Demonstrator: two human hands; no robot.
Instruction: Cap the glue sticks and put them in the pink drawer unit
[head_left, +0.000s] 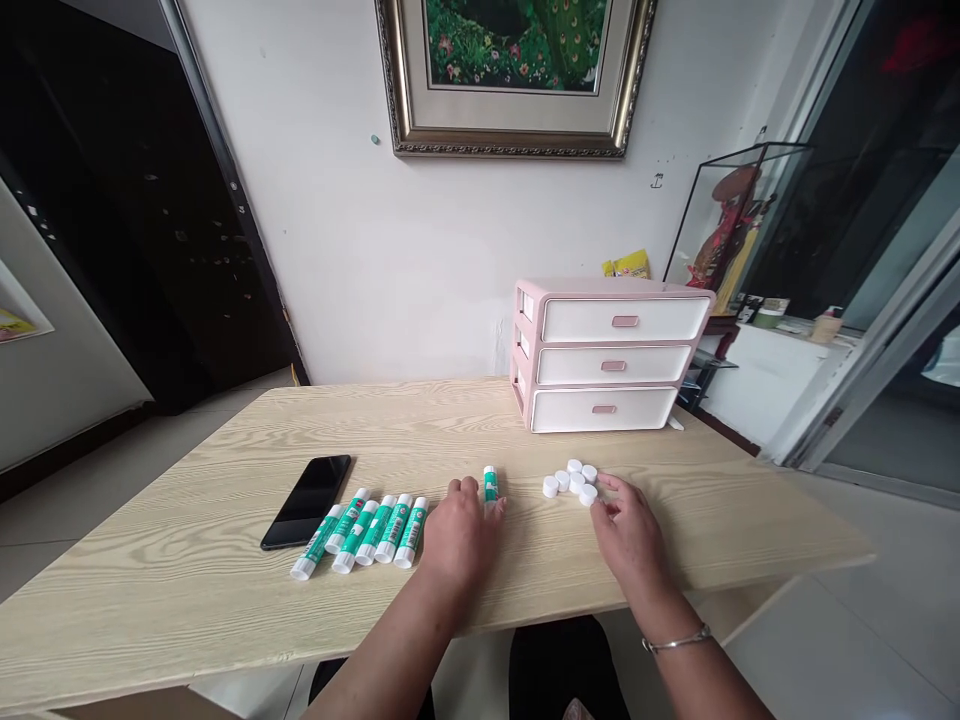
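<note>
My left hand (461,530) is closed around a green-and-white glue stick (490,483), whose upper end shows past the thumb. The rest of that stick is hidden by the hand. To its left, several more glue sticks (373,530) lie side by side at a slant on the table. My right hand (630,530) has its thumb and finger at the edge of a white cap (588,495), pinching it at the near side of a small group. Several other white caps (575,481) sit just beyond and left of it.
A black phone (306,503) lies left of the glue sticks on the wooden table (247,600). At the back right stands a pink-and-white drawer unit (611,365), with a yellow packet (628,265) behind its top. The table's near edge runs below my forearms.
</note>
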